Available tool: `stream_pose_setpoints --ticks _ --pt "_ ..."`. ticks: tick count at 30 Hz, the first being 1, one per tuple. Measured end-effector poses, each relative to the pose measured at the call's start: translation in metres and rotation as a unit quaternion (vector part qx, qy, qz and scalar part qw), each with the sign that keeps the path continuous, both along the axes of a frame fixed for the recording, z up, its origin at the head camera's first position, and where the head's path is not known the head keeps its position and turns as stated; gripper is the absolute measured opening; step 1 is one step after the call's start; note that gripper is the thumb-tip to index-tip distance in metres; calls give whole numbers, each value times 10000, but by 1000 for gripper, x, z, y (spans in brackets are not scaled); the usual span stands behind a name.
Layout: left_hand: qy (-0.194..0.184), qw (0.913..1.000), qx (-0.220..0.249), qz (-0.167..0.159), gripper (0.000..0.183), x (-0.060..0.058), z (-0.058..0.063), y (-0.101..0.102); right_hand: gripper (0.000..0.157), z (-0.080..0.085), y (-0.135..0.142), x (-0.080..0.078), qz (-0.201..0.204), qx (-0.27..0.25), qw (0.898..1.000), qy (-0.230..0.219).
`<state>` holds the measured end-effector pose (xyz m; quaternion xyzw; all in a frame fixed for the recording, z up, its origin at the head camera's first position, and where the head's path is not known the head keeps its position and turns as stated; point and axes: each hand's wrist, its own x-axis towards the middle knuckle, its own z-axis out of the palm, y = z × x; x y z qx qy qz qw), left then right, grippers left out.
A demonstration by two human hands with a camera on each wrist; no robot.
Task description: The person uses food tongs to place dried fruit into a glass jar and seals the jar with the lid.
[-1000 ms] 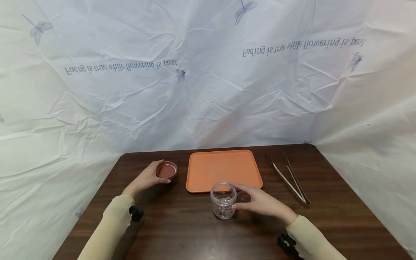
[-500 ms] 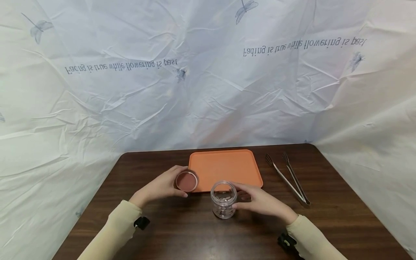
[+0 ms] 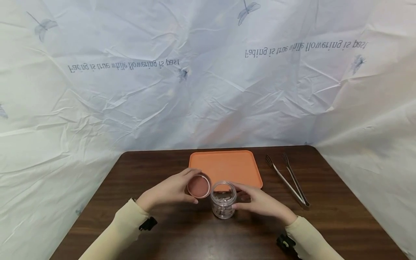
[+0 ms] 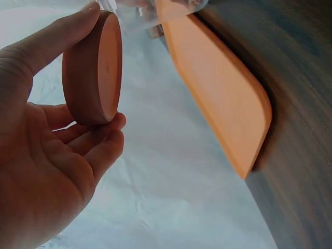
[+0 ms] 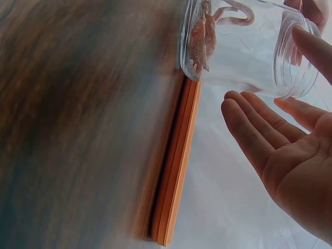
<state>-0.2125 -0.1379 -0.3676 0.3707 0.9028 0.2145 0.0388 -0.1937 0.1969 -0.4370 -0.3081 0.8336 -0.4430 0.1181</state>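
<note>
My left hand [image 3: 172, 189] holds a round reddish-brown lid [image 3: 199, 186] by its edge, thumb on one side and fingers on the other. In the left wrist view the lid [image 4: 83, 72] stands on edge, its hollow inside facing away from the palm. Just right of it, an uncapped clear jar [image 3: 223, 209] sits upright on the table. Several wrinkled reddish pieces [image 5: 202, 41], one of them curled, lie at the jar's bottom in the right wrist view. My right hand [image 3: 261, 204] grips the jar near its threaded neck with thumb and forefinger; the other fingers stay off the glass.
Behind the jar lies a flat orange tray [image 3: 227, 166] on the dark wooden table [image 3: 156, 160]. Metal tongs [image 3: 289, 180] lie spread to the right of the tray. A white printed sheet [image 3: 208, 90] hangs around the table's back and sides.
My left hand has carried the lid rightward from the table's left part to beside the jar's mouth, tilting it on the way. The right hand and the jar have kept their place.
</note>
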Motion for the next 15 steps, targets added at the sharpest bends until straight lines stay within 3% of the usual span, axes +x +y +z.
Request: stream_pose_setpoints --ticks 11,15 --pt "192 9995 -161 -215 96 5 14 9 73 -1 1 1 -11 7 10000 14" --pt "364 9983 -442 -111 97 5 17 6 72 -1 0 1 2 -35 10000 -53"
